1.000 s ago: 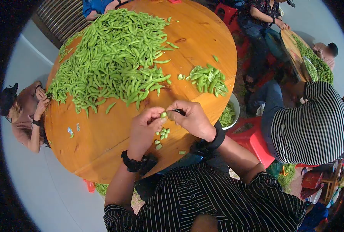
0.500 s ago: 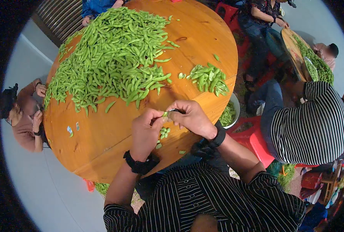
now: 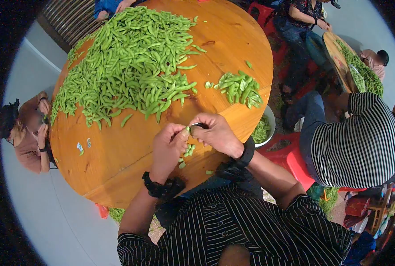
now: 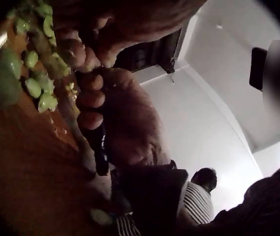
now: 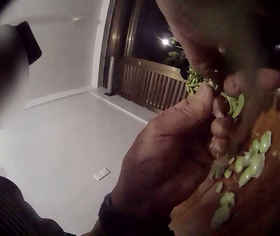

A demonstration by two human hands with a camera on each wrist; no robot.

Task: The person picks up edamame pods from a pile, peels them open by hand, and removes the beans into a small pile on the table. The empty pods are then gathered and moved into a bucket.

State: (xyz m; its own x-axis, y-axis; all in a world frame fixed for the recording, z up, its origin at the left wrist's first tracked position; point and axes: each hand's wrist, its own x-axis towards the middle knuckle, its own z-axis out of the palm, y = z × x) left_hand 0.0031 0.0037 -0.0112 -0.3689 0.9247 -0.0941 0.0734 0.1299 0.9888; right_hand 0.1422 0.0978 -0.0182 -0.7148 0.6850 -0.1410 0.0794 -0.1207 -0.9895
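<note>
In the head view, my left hand [image 3: 167, 146] pinches a small green bean piece [image 3: 188, 128] between thumb and forefinger. Right beside it, my right hand [image 3: 220, 136] has its fingers curled round a small dark tool [image 3: 199, 125] with a shiny edge; its kind cannot be made out. The fingertips of both hands meet over the wooden table. Below them lies a cluster of shelled green beans [image 3: 189, 150], also seen as pale beans [image 4: 33, 87] in the left wrist view and as beans [image 5: 251, 163] in the right wrist view.
A large heap of green soybean pods [image 3: 131, 71] covers the far left of the round table [image 3: 131, 164]. To the right lies a smaller pile of pods [image 3: 241, 91]. Past the table's edge stands a white bucket [image 3: 271, 128] beside a red stool [image 3: 290, 162]. Other people sit around.
Both hands stay at nearly the same place with fingertips together. Less of the green piece shows between them now. The person at the left has shifted their hands.
</note>
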